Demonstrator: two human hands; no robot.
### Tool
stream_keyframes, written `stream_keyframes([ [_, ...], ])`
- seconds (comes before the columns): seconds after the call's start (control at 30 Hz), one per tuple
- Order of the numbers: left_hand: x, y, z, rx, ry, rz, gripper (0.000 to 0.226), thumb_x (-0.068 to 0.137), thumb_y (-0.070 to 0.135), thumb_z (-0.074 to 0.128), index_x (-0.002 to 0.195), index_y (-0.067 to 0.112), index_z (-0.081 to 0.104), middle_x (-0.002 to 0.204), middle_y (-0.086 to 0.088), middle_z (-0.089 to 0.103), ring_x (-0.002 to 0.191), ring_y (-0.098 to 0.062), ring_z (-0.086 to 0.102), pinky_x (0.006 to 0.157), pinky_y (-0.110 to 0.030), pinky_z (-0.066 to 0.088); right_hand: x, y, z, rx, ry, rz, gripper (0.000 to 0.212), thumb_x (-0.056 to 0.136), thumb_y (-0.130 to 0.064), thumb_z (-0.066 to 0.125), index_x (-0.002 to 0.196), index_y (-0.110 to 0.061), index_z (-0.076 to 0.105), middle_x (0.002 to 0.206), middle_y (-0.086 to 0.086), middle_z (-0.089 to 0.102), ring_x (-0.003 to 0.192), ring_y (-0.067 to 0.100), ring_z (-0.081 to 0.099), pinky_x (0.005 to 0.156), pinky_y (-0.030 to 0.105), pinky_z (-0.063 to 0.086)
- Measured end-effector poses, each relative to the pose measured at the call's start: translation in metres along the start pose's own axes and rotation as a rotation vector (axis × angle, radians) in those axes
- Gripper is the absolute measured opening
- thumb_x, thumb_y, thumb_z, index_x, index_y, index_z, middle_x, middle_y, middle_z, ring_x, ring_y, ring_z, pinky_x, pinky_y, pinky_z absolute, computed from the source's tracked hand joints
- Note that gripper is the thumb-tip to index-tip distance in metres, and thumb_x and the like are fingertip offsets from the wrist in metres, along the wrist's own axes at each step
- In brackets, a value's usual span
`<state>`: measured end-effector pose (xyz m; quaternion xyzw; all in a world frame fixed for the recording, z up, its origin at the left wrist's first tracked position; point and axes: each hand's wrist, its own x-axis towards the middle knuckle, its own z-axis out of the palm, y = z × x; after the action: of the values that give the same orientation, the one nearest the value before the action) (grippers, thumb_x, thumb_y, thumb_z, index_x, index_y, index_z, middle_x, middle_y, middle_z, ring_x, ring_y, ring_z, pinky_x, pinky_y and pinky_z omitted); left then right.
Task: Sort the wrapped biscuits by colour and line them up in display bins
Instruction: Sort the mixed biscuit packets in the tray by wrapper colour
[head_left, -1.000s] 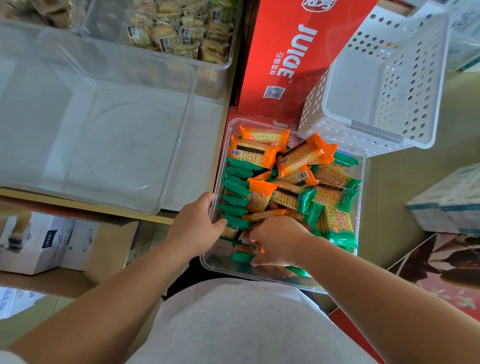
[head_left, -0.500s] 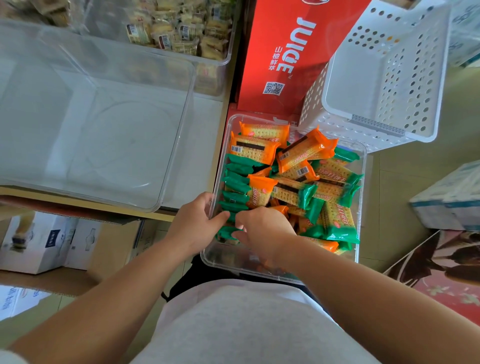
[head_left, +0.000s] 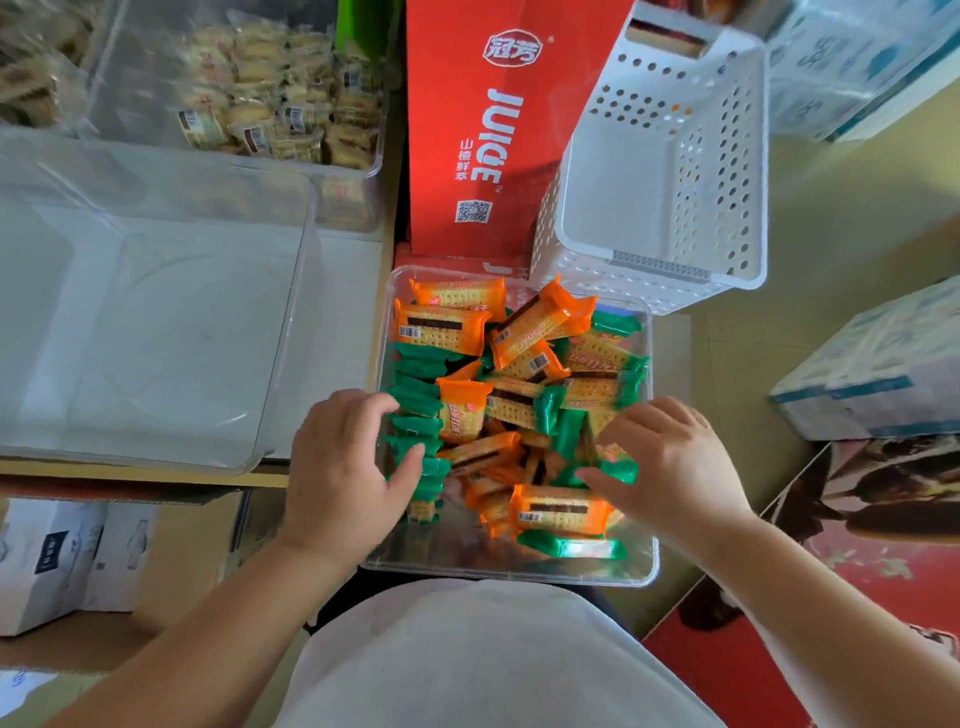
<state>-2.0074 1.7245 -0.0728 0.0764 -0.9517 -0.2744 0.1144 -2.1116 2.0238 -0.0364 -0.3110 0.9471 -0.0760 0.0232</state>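
Note:
A clear bin (head_left: 519, 574) sits in front of me with a mixed pile of orange-wrapped biscuits (head_left: 441, 327) and green-wrapped biscuits (head_left: 571, 545). A row of green packs (head_left: 415, 400) stands on edge along its left wall. My left hand (head_left: 343, 467) reaches over that wall and holds the near part of this row between curled fingers and thumb. Over the right side of the pile my right hand (head_left: 670, 467) has its fingers spread, and its thumb touches a green pack (head_left: 608, 470).
A large empty clear bin (head_left: 156, 338) stands on the shelf to the left, and behind it is a clear bin of pale wrapped snacks (head_left: 270, 104). A red juice carton (head_left: 483, 130) and a white perforated basket (head_left: 670, 171) are behind the biscuit bin. Cardboard boxes lie right and lower left.
My right hand has moved from the near left of the pile to its right side with fingers spread. My left hand has shifted from the bin's wall onto the green row.

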Motion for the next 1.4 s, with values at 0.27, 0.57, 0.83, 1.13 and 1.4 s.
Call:
stream_keyframes([
  [0.27,0.064,0.065,0.054,0.088,-0.381,0.339,0.06,0.082,0.029,0.079,0.137,0.017,0.058,0.129,0.0,0.06,0.113,-0.026,0.055,0.095,-0.048,0.049,-0.013,0.027,0.009,-0.077,-0.196,-0.013,0.055,0.056,-0.044,0.091,0.106,-0.037,0.069,0.116,-0.015,0.066,0.111,0.018,0.055,0.094,0.037,0.032],
  [0.57,0.083,0.076,0.065,0.101,-0.444,0.354,0.034,0.082,0.025,0.082,0.112,0.015,0.071,0.107,0.0,0.068,0.101,-0.025,0.059,0.086,-0.047,0.053,-0.022,0.036,-0.004,0.091,0.059,-0.046,0.03,0.082,-0.028,0.08,0.11,-0.021,0.075,0.106,-0.008,0.074,0.094,0.021,0.07,0.078,0.037,0.055],
  [0.83,0.063,0.084,-0.015,-0.313,-0.287,-0.038,0.025,0.083,0.021,0.081,0.105,0.026,0.07,0.094,0.021,0.068,0.088,0.002,0.065,0.078,-0.014,0.05,-0.016,0.032,-0.044,0.288,0.278,0.041,0.028,0.089,-0.029,0.06,0.102,-0.009,0.075,0.092,0.001,0.073,0.08,0.023,0.067,0.07,0.035,0.055],
  [1.13,0.014,0.028,-0.042,0.095,-0.761,-0.1,0.025,0.076,0.041,0.079,0.098,0.03,0.073,0.098,0.012,0.072,0.09,-0.008,0.066,0.077,-0.028,0.053,0.019,-0.029,-0.036,0.58,0.146,-0.036,0.023,0.086,-0.027,0.065,0.103,-0.014,0.073,0.094,-0.008,0.071,0.084,0.008,0.063,0.072,0.025,0.054],
  [1.4,0.004,0.02,-0.002,0.707,-0.849,0.348,0.02,0.096,0.027,0.054,0.102,0.019,0.072,0.097,0.002,0.065,0.104,-0.024,0.045,0.088,-0.042,0.031,0.034,-0.073,0.012,0.563,-0.239,-0.108,0.03,0.091,-0.038,0.06,0.116,-0.025,0.068,0.106,-0.007,0.068,0.09,0.016,0.064,0.073,0.039,0.057],
])
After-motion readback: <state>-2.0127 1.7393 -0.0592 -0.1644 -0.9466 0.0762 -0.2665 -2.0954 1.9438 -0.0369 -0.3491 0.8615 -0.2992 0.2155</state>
